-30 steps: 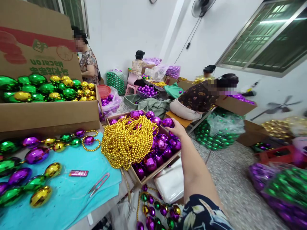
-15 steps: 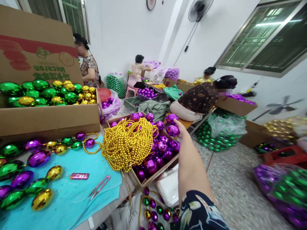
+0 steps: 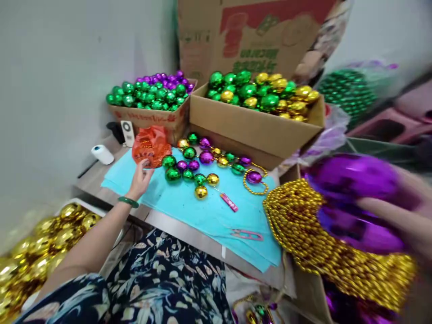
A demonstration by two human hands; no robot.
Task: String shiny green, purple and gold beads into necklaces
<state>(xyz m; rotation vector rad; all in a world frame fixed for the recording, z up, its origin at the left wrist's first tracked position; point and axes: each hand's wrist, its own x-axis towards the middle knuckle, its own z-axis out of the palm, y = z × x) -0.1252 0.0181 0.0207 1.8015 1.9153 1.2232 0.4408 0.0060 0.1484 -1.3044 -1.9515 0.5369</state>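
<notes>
My left hand (image 3: 142, 178), with a green bangle (image 3: 128, 202) on the wrist, reaches to an orange-red plastic bag (image 3: 151, 140) that holds small gold-coloured pieces. Its fingers are at the bag's near side, slightly apart. My right hand (image 3: 401, 211), blurred and close to the camera, is closed around two large shiny purple beads (image 3: 354, 177). They are above a heap of gold bead strings (image 3: 337, 243), which covers part of a carton of purple beads. On the blue cloth (image 3: 162, 193) lies a string of green, purple and gold beads (image 3: 206, 157).
Pink thread snips (image 3: 247, 234) and a small pink packet (image 3: 229, 202) lie on the cloth. Behind stand a carton (image 3: 253, 130) of green and gold beads and a box (image 3: 148, 118) of green and purple ones. A thread spool (image 3: 102, 154) is at the left, gold beads (image 3: 43, 243) below it.
The view has swung left towards the table. My left hand has come into sight at the orange-red bag. My right hand, still holding the two purple beads, is now much closer to the camera.
</notes>
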